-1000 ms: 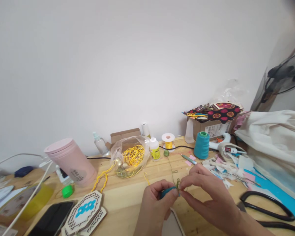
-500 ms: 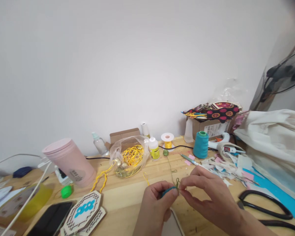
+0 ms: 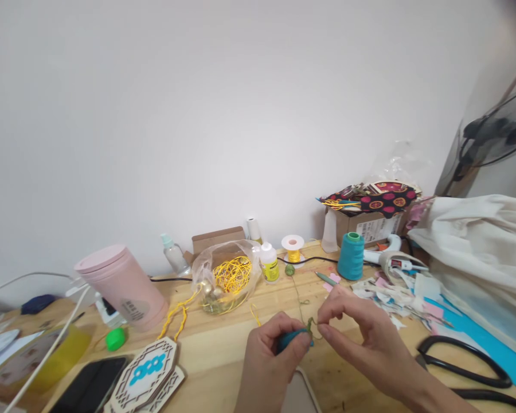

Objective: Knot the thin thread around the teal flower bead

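My left hand (image 3: pixel 272 357) is closed around a small bundle of blue thread (image 3: pixel 289 339), much of it hidden by the fingers. Green cord (image 3: pixel 309 326) stands up in a short loop at the bundle's top. Just to the right, my right hand (image 3: pixel 356 338) has thumb and forefinger pinched together at the green cord's thin end. From there the cord runs away over the table to a small green ball of cord (image 3: pixel 289 269). Below my left hand a pale flat object with a rounded edge (image 3: pixel 301 393) is partly covered.
Black-handled scissors (image 3: pixel 460 358) lie at the right, near paper scraps (image 3: pixel 384 295). Behind stand a teal thread cone (image 3: pixel 351 256), glue bottle (image 3: pixel 269 264) and yellow spool (image 3: pixel 293 252). Leftward are a plastic bag of yellow cord (image 3: pixel 227 275), pink tumbler (image 3: pixel 124 287), octagonal wooden pieces (image 3: pixel 148 370) and phone (image 3: pixel 88 384).
My right hand has moved slightly up and right from my left hand, drawing the cord's end outward. The green loop looks smaller and more of the blue bundle shows.
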{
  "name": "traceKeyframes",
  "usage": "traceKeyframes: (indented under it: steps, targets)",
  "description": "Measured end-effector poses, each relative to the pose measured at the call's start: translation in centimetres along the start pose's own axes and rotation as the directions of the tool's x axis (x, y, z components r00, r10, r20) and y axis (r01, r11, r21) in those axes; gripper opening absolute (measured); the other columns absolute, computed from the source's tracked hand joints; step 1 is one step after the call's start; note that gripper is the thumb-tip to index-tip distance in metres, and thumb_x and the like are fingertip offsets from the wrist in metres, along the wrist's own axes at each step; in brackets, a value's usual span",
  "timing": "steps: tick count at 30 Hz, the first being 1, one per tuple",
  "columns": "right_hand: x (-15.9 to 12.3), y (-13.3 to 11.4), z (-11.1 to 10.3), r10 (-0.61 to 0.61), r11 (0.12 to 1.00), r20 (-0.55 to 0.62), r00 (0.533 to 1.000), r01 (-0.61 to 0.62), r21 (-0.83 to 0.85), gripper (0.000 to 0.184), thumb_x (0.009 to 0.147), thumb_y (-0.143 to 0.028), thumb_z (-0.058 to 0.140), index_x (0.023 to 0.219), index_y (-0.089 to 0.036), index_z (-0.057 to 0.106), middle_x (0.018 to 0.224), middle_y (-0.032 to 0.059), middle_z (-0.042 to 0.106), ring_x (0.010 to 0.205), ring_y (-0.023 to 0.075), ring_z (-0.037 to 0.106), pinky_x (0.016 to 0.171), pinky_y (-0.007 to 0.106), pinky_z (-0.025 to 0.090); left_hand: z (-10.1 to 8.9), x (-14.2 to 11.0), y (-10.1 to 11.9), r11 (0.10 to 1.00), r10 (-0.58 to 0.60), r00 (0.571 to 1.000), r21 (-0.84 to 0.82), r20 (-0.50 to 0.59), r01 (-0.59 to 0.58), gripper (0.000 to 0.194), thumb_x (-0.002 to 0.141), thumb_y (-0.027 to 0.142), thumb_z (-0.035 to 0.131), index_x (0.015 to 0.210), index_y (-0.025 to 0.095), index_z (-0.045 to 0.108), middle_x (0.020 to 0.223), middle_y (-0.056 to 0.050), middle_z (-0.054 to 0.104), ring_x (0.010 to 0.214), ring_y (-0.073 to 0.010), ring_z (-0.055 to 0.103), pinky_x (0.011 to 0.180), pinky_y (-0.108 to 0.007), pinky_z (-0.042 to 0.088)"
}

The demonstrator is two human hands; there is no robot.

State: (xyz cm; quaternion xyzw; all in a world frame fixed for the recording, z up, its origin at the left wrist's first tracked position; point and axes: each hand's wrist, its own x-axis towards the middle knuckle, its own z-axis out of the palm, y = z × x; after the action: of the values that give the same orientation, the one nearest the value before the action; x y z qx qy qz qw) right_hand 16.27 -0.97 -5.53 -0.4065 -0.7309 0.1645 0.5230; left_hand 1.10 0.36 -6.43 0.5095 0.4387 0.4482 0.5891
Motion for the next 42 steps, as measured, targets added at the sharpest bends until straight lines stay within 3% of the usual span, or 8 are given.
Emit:
traceKeyframes:
  steps: [11, 23, 33, 42]
  targets:
    - [0.3, 0.0, 0.2, 0.089, 0.993, 0.131, 0.987, -0.098, 0.065, 0.011, 0.072, -0.01, 0.052, 0.065, -0.018, 0.053, 0.064, -0.0022, 0.054, 0.064, 0.0118, 0.05, 0.06, 0.024, 0.039, -0.3, 0.3, -0.3, 0.98, 0.144, 0.989, 0.135, 0.038, -0.147, 0.012, 0.063, 0.026, 0.064, 0.057, 0.015, 0.064, 0.055, 0.002, 0.045, 0.053, -0.0097, 0.038, 0.05, -0.022, 0.028]
    - [0.4, 0.1, 0.0, 0.127, 0.989, 0.191, 0.973, -0.139, 0.05, 0.011, 0.071, -0.011, 0.055, 0.062, -0.018, 0.057, 0.062, -0.0018, 0.056, 0.061, 0.0116, 0.052, 0.058, 0.024, 0.041, -0.4, 0.2, 0.0, 0.947, 0.22, 0.975, 0.238, 0.012, -0.217, 0.009, 0.061, 0.023, 0.064, 0.055, 0.016, 0.064, 0.055, 0.002, 0.047, 0.052, -0.0103, 0.04, 0.05, -0.022, 0.029]
    - [0.5, 0.8, 0.0, 0.341, 0.894, 0.336, 0.878, -0.413, 0.173, 0.011, 0.069, -0.019, 0.052, 0.062, -0.016, 0.059, 0.057, -0.0011, 0.053, 0.053, 0.0105, 0.042, 0.05, 0.022, 0.035, -0.5, 0.1, 0.2, 0.929, 0.226, 0.972, 0.286, 0.067, -0.236, 0.009, 0.064, 0.023, 0.063, 0.058, 0.017, 0.064, 0.056, 0.002, 0.047, 0.052, -0.0098, 0.04, 0.05, -0.022, 0.029]
    - [0.6, 1.0, -0.2, 0.335, 0.908, 0.351, 0.874, -0.399, 0.125, 0.011, 0.069, -0.02, 0.053, 0.063, -0.016, 0.062, 0.06, -0.0004, 0.056, 0.055, 0.0111, 0.044, 0.052, 0.022, 0.036, -0.6, 0.1, 0.2, 0.926, 0.223, 0.972, 0.296, 0.076, -0.236, 0.008, 0.063, 0.022, 0.063, 0.058, 0.016, 0.064, 0.056, 0.002, 0.046, 0.052, -0.0091, 0.04, 0.049, -0.021, 0.028]
